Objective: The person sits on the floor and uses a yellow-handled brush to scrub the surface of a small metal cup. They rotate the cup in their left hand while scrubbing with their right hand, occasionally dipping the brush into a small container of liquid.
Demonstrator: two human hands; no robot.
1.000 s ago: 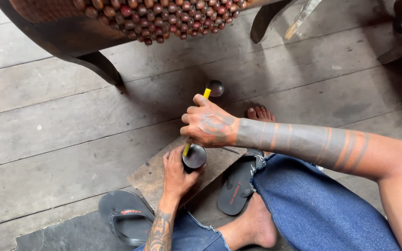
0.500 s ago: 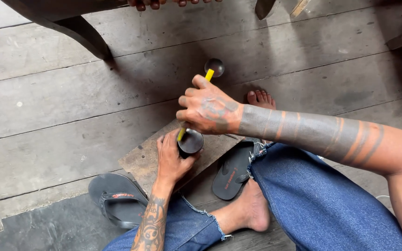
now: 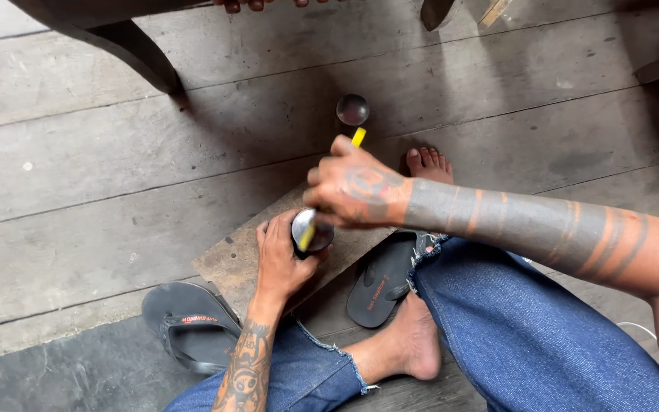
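Observation:
My left hand (image 3: 282, 255) grips a small round metal piece (image 3: 308, 226) and holds it down on a worn wooden block (image 3: 232, 261) on the floor. My right hand (image 3: 356, 191) is closed around the yellow handle of a small hammer (image 3: 353, 111), whose rounded metal head points away from me above the hand. The lower end of the yellow handle crosses over the metal piece. Both forearms are tattooed.
Grey floor planks (image 3: 116, 168) lie all around. Two dark flip-flops rest by my legs, one at left (image 3: 188, 324) and one under my knee (image 3: 385, 278). My bare foot (image 3: 430, 163) shows beyond the block. A dark chair leg (image 3: 135, 47) stands at the upper left.
The view has tilted down, so the chair has slid out at the top. My right hand and hammer shifted slightly; the left hand keeps holding the metal piece.

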